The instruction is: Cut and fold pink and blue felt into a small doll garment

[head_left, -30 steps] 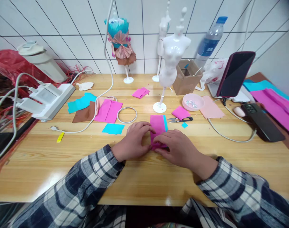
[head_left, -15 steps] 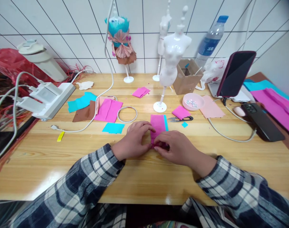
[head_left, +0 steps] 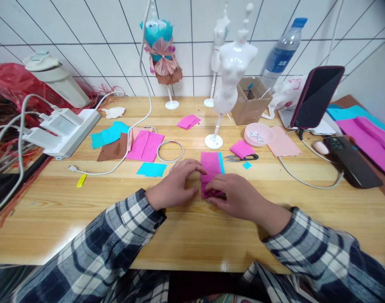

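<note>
A pink strip of crepe paper (head_left: 210, 165) lies on the wooden table with a blue strip along its right edge. Its near end is folded, and my right hand (head_left: 235, 195) pinches it there. Beside its left edge rests my left hand (head_left: 178, 183), thumb and fingers apart, fingertips at the paper. Beyond the strip stands a bare white mannequin (head_left: 232, 75). Small black-handled snips (head_left: 241, 158) lie right of the paper, touching a folded pink piece (head_left: 241, 148). A blue paper piece (head_left: 152, 169) is left of my left hand.
A pink bowl of beads (head_left: 258, 134), a cardboard box (head_left: 251, 101), a phone on a stand (head_left: 317, 97) and another phone (head_left: 353, 162) are right. At left are a power strip (head_left: 75, 132), cables and paper pieces. A dressed mannequin (head_left: 163, 54) stands at the back.
My left thumb has moved left, off the folded near end of the pink paper. My right hand keeps its pinch there. The view has shifted slightly.
</note>
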`<state>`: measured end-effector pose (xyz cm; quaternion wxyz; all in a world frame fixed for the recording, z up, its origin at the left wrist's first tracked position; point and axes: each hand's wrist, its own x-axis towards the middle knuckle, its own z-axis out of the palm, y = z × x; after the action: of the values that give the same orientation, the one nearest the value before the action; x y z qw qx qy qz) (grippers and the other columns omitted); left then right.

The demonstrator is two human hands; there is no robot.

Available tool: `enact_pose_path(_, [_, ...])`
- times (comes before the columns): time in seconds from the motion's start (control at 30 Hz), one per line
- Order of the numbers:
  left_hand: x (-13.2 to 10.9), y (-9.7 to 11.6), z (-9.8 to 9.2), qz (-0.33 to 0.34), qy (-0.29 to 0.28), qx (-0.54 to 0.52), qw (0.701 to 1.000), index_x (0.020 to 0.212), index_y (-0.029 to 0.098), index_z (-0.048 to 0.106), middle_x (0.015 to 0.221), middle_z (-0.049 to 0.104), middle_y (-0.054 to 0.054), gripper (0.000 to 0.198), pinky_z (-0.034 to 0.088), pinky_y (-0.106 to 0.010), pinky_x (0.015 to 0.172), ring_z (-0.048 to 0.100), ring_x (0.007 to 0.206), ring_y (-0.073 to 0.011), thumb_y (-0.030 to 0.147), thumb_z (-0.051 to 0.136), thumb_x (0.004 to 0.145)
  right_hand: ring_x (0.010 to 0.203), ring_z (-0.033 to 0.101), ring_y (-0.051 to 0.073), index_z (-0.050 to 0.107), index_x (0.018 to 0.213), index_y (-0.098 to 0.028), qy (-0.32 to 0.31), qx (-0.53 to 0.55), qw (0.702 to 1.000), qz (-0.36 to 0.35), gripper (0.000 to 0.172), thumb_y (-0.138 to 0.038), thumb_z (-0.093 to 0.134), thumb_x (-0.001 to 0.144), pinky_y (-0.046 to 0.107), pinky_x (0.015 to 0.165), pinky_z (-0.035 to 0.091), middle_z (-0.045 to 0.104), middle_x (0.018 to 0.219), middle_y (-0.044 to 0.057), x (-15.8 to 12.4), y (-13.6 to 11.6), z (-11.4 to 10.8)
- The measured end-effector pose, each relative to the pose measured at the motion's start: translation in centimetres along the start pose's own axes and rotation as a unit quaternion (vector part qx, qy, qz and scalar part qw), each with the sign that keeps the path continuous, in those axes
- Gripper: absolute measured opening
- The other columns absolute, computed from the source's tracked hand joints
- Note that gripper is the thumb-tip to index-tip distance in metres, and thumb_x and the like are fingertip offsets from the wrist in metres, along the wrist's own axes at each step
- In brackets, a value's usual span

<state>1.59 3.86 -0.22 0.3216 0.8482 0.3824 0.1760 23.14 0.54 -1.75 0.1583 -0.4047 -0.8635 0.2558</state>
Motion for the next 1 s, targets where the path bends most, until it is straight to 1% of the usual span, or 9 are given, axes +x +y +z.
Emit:
enact_pose_path(0.13, [-0.3, 0.8, -0.6, 0.043, -0.046, 0.029, 0.998, 0.094, 0.023, 0.063, 0.111, 0.059, -0.004, 0.027, 0.039, -0.039, 0.098, 0.052, 0.107, -0.0223, 0.008, 0.057, 0.072, 0.073, 0.058, 0.015, 0.065, 0.088, -0.019, 0.008, 0.002, 1.000, 0.004, 0.006, -0.023, 0.064, 0.084, 0.026, 0.066, 0.038, 0.068, 0.081, 0.000, 0.0, 0.0, -0.1])
enact_pose_path(0.2, [-0.4, 1.0, -0.6, 0.035, -0.075, 0.056, 0.995, 0.094, 0.024, 0.064, 0.107, 0.060, -0.004, 0.021, 0.039, -0.039, 0.094, 0.052, 0.103, -0.0237, 0.022, 0.068, 0.073, 0.073, 0.058, 0.015, 0.066, 0.087, -0.020, 0.009, 0.006, 1.000, 0.006, 0.005, -0.022, 0.064, 0.083, 0.027, 0.066, 0.038, 0.068, 0.080, 0.000, 0.0, 0.0, -0.1])
enact_pose_path(0.23, [-0.5, 1.0, -0.5, 0.022, -0.079, 0.074, 0.994, 0.094, 0.025, 0.065, 0.107, 0.061, -0.004, 0.025, 0.038, -0.040, 0.092, 0.052, 0.101, -0.0247, 0.032, 0.073, 0.071, 0.074, 0.058, 0.016, 0.066, 0.088, -0.020, 0.008, 0.010, 1.000, 0.008, 0.005, -0.021, 0.064, 0.083, 0.027, 0.066, 0.038, 0.069, 0.081, 0.000, 0.1, 0.0, -0.1])
enact_pose_path(0.33, [-0.4, 0.8, 0.2, -0.010, -0.069, 0.111, 0.991, 0.089, 0.024, 0.066, 0.103, 0.062, -0.003, 0.032, 0.037, -0.042, 0.088, 0.053, 0.096, -0.0249, 0.049, 0.074, 0.070, 0.075, 0.059, 0.016, 0.067, 0.089, -0.020, 0.009, 0.015, 1.000, 0.015, 0.007, -0.019, 0.063, 0.083, 0.027, 0.067, 0.038, 0.069, 0.082, 0.000, 0.1, 0.0, 0.0])
enact_pose_path(0.43, [-0.2, 0.7, 0.7, -0.019, -0.052, 0.118, 0.991, 0.086, 0.024, 0.068, 0.100, 0.062, -0.003, 0.022, 0.036, -0.040, 0.086, 0.054, 0.093, -0.0227, 0.045, 0.064, 0.082, 0.073, 0.057, 0.016, 0.066, 0.091, -0.020, 0.011, 0.004, 1.000, 0.026, 0.008, -0.020, 0.061, 0.084, 0.027, 0.065, 0.037, 0.068, 0.081, 0.001, 0.2, -0.1, 0.0])
enact_pose_path(0.5, [-0.1, 0.7, 0.9, -0.021, -0.044, 0.121, 0.991, 0.086, 0.025, 0.069, 0.099, 0.062, -0.003, 0.016, 0.036, -0.040, 0.086, 0.054, 0.093, -0.0224, 0.039, 0.062, 0.084, 0.072, 0.057, 0.015, 0.065, 0.093, -0.020, 0.010, 0.002, 0.999, 0.036, 0.009, -0.020, 0.060, 0.085, 0.027, 0.065, 0.037, 0.068, 0.081, 0.001, 0.3, -0.2, 0.0])
enact_pose_path(0.7, [-0.1, 0.9, 1.1, -0.036, -0.031, 0.143, 0.989, 0.084, 0.023, 0.067, 0.099, 0.060, -0.004, 0.015, 0.036, -0.043, 0.086, 0.054, 0.093, -0.0235, 0.037, 0.061, 0.082, 0.068, 0.055, 0.014, 0.061, 0.094, -0.022, -0.001, 0.000, 0.996, 0.086, 0.012, -0.020, 0.063, 0.082, 0.025, 0.061, 0.034, 0.066, 0.077, -0.001, 0.5, -0.3, -0.2])
enact_pose_path(0.9, [-0.6, 1.6, 0.1, -0.054, -0.028, 0.118, 0.991, 0.086, 0.021, 0.059, 0.096, 0.058, -0.004, 0.022, 0.037, -0.040, 0.085, 0.051, 0.093, -0.0239, 0.039, 0.068, 0.075, 0.067, 0.054, 0.013, 0.058, 0.097, -0.023, -0.010, 0.013, 0.996, 0.093, 0.020, -0.017, 0.063, 0.079, 0.025, 0.060, 0.032, 0.065, 0.076, -0.003, 0.7, -0.3, -0.1])
enact_pose_path(1.0, [-0.6, 1.6, 0.0, -0.061, -0.003, 0.106, 0.992, 0.083, 0.021, 0.057, 0.095, 0.059, -0.002, 0.024, 0.037, -0.039, 0.085, 0.052, 0.093, -0.0230, 0.041, 0.069, 0.075, 0.068, 0.055, 0.013, 0.058, 0.098, -0.023, -0.012, 0.016, 0.995, 0.096, 0.022, -0.015, 0.063, 0.079, 0.025, 0.060, 0.033, 0.065, 0.079, -0.003, 0.9, -0.4, -0.2])
